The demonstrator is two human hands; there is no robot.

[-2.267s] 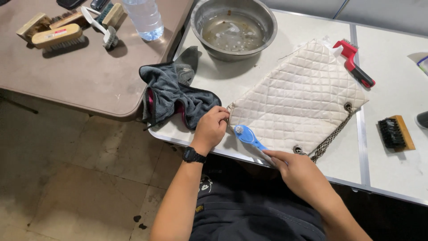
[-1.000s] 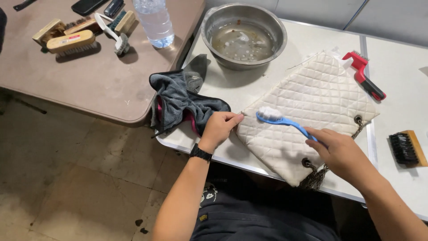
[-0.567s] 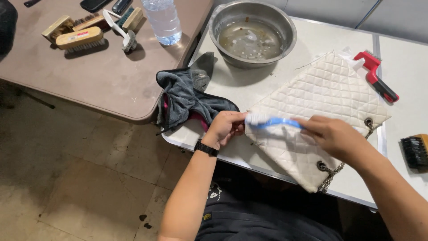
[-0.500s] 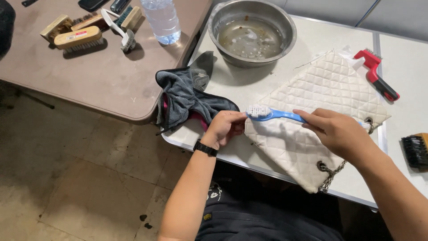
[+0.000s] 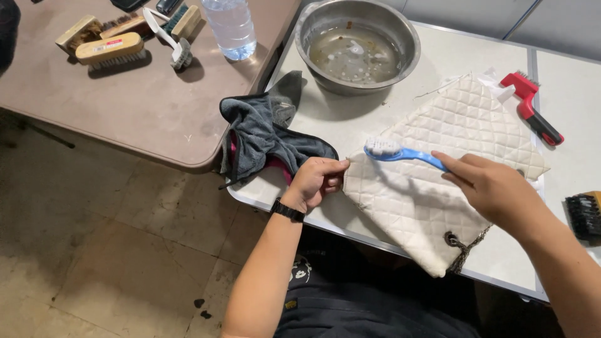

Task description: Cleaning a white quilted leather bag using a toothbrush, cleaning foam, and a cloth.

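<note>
- The white surface (image 5: 400, 106) shows a bare strip between the metal bowl (image 5: 357, 44) and the quilted bag (image 5: 438, 181), wide enough for a hand to pass.
- The grey cloth (image 5: 263, 134) blocks the left corner, just beside the left hand (image 5: 316, 181).
- The red brush (image 5: 532, 106) lies close past the bag's far corner; the black brush (image 5: 582, 216) sits near the right edge.
- The brown surface (image 5: 144, 112) is open at its near part; brushes (image 5: 113, 49) and a bottle (image 5: 230, 28) crowd its far edge.

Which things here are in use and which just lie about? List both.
In use: blue toothbrush in right hand; white quilted bag, corner pinched by left hand.
Lying about: metal bowl, grey cloth, red brush, water bottle, wooden brushes.
</note>
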